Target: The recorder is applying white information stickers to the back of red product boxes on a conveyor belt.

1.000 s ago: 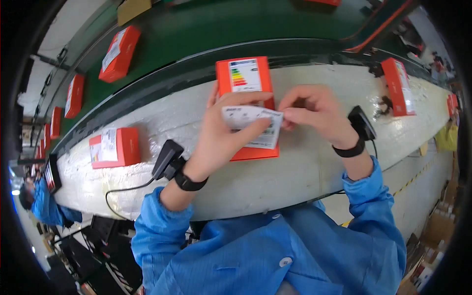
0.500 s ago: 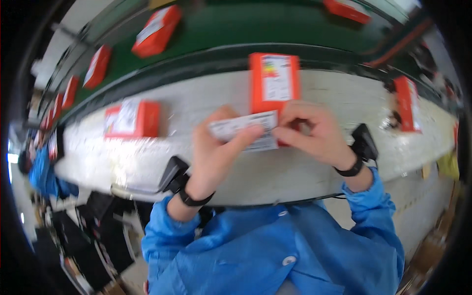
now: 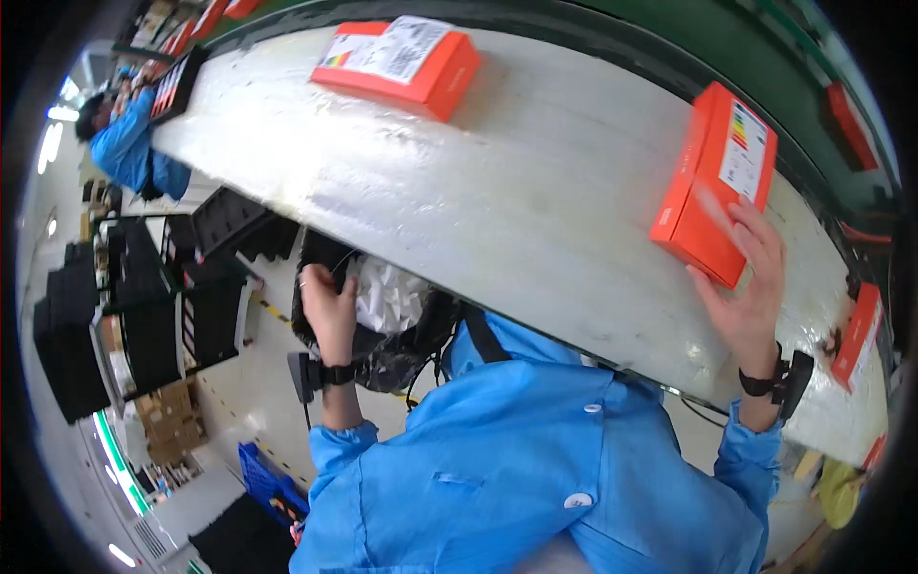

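My right hand [image 3: 751, 287] is at the near end of an orange-red box [image 3: 703, 206] with a white label on top, which includes a coloured bar chart. Its fingers are spread over the top and the thumb is by the near edge; a pale blur shows by the fingertips. Off the bench's near edge, my left hand [image 3: 328, 306] hangs over a dark-lined bin [image 3: 387, 368] holding crumpled white paper [image 3: 390, 298]. Its fingers are loosely curled, thumb apart, and nothing shows in them.
Another orange-red labelled box [image 3: 402, 65] lies on the pale bench [image 3: 535, 163] to the left. A third box [image 3: 858, 337] stands far right. Along the back runs a green conveyor [image 3: 660, 38]. A person in blue [image 3: 134, 143] is at the far left. Black crates [image 3: 143, 297] stand beyond the bin.
My hands have parted: the left went down over the bin, the right to the box's near end. The white label they held between them is gone from there. The view has swung left.
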Tool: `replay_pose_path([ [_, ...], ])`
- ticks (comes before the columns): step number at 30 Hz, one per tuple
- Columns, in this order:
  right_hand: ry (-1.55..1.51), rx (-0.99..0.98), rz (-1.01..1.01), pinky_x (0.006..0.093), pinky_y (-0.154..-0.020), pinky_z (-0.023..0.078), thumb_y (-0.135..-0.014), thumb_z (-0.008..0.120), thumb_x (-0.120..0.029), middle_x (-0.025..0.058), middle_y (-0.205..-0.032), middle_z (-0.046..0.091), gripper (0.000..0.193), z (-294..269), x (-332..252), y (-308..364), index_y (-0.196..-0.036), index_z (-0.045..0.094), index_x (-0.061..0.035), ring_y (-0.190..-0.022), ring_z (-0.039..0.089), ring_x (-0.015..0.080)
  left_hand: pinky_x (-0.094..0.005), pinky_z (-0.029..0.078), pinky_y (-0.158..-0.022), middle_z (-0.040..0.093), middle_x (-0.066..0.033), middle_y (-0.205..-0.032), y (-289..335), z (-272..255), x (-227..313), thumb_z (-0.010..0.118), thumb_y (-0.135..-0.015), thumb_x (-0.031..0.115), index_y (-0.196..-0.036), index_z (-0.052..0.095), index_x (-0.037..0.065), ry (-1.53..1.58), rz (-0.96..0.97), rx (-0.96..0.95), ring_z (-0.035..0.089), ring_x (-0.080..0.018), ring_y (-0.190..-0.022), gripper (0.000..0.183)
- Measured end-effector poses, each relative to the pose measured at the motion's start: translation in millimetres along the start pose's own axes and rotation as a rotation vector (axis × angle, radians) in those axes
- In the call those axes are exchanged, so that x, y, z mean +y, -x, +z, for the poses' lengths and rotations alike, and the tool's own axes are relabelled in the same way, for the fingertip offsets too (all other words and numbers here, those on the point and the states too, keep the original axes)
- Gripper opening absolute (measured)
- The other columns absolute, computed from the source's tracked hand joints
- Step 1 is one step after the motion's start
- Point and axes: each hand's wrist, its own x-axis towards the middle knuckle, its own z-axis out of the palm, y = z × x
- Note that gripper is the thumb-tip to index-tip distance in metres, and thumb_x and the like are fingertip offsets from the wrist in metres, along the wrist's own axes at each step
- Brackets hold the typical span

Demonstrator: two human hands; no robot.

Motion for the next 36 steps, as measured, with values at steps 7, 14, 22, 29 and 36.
replay_pose_path([
  [7, -0.515, 0.075, 0.083, 0.032, -0.084, 0.046, -0.078, 0.073, -0.004, 0.0101, -0.106, 0.06, 0.023, -37, 9, 5, -0.099, 0.064, -0.0021, -0.098, 0.059, 0.0246, -0.0248, 0.038, -0.072, 0.057, -0.0046, -0.087, -4, -4, 203, 0.063, -0.087, -0.003, -0.09, 0.057, -0.002, 0.623, 0.501, -0.026, 0.047, -0.0117, -0.078, 0.007],
  [14, -0.801, 0.063, 0.339, 0.0251, -0.073, 0.042, -0.09, 0.067, -0.008, 0.0029, -0.083, 0.06, 0.009, -39, 27, 4, -0.088, 0.064, 0.0004, -0.078, 0.053, 0.0104, -0.026, 0.035, -0.069, 0.067, -0.0021, -0.088, -9, 23, 326, 0.074, -0.082, 0.016, -0.094, 0.072, 0.004, 0.739, 0.682, -0.727, 0.051, -0.0108, -0.077, 0.017],
  [22, -1.1, -0.145, 0.625, 0.0218, -0.075, 0.045, -0.093, 0.066, -0.017, -0.0008, -0.084, 0.065, 0.017, -41, 41, 3, -0.089, 0.064, -0.001, -0.081, 0.057, 0.0051, -0.0219, 0.039, -0.071, 0.066, 0.0, -0.084, 0, 44, 332, 0.071, -0.087, 0.013, -0.087, 0.07, 0.001, 0.762, 0.466, -1.015, 0.053, -0.0059, -0.078, 0.012],
  [29, -1.139, -0.214, 0.663, 0.0208, -0.073, 0.044, -0.094, 0.066, -0.02, -0.0013, -0.082, 0.064, 0.02, -31, 43, 6, -0.086, 0.062, -0.0025, -0.08, 0.057, 0.0041, -0.0197, 0.04, -0.067, 0.067, -0.0006, -0.082, 5, 55, 327, 0.071, -0.087, 0.012, -0.089, 0.069, 0.0, 0.797, 0.288, -1.125, 0.056, -0.0048, -0.075, 0.012],
  [36, -1.104, -0.191, 0.611, 0.0212, -0.07, 0.044, -0.094, 0.066, -0.022, -0.0014, -0.081, 0.062, 0.022, -27, 45, 11, -0.085, 0.06, -0.0029, -0.078, 0.056, 0.0035, -0.0185, 0.044, -0.059, 0.068, -0.0008, -0.082, 9, 50, 331, 0.074, -0.086, 0.015, -0.09, 0.07, 0.001, 0.771, 0.316, -1.094, 0.058, -0.0048, -0.073, 0.014],
])
